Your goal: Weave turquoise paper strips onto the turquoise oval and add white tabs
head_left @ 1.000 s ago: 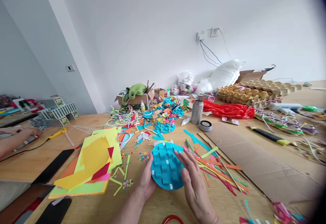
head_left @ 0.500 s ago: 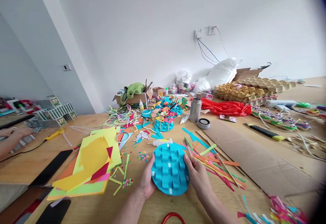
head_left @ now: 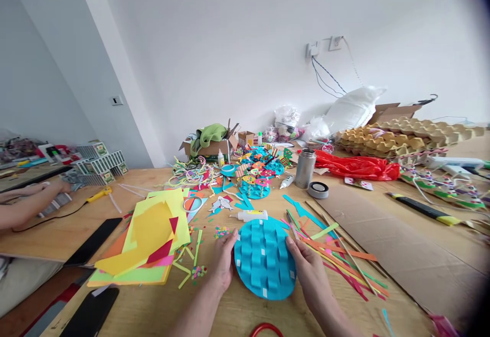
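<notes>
A round blue paper disc [head_left: 264,268], with wavy raised strips and several small white squares on it, is held level just above the table. My right hand [head_left: 308,260] pinches its right edge, thumb on top. At the left edge, my left hand [head_left: 225,258] grips with the thumb along the rim; its other fingers are partly hidden under the disc. Just beyond the disc lies a glue tube [head_left: 250,215]. Blue scalloped pieces carrying paper fish on short stems [head_left: 255,181] stand farther back.
Coloured paper sheets [head_left: 153,230] lie to the left, paper strips [head_left: 344,255] and a cardboard sheet [head_left: 367,235] to the right. A metal flask [head_left: 305,168] stands behind its lid [head_left: 318,190]. At far left, another person's hands [head_left: 49,191] work near a yellow glue gun [head_left: 98,195].
The view has turned slightly left, so everything sits farther right. Both hands keep hold of the blue disc, which has tilted a little.
</notes>
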### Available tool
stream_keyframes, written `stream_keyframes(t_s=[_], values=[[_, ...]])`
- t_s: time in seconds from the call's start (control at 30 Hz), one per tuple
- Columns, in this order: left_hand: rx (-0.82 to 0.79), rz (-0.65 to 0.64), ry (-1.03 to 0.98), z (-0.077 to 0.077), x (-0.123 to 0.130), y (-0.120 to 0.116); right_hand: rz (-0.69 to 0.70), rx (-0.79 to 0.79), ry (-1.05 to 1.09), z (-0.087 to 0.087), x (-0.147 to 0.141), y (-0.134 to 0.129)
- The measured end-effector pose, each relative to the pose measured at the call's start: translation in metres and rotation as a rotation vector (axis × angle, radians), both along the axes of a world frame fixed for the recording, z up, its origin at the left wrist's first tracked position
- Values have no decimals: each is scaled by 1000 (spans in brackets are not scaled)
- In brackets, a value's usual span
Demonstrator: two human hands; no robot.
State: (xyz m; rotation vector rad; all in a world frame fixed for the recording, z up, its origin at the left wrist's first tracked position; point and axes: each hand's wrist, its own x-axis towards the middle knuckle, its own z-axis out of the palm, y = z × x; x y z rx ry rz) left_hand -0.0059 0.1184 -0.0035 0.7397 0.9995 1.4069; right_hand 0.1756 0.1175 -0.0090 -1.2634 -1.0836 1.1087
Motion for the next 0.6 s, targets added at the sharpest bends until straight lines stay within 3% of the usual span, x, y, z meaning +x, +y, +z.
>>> stream_keyframes(t_s=[0.33,0.6], values=[[72,136,241,-14,-7,5,9,25,-9,-6,-1,4],[91,155,303,-16,-11,6,59,-1,73,3,-2,-1]])
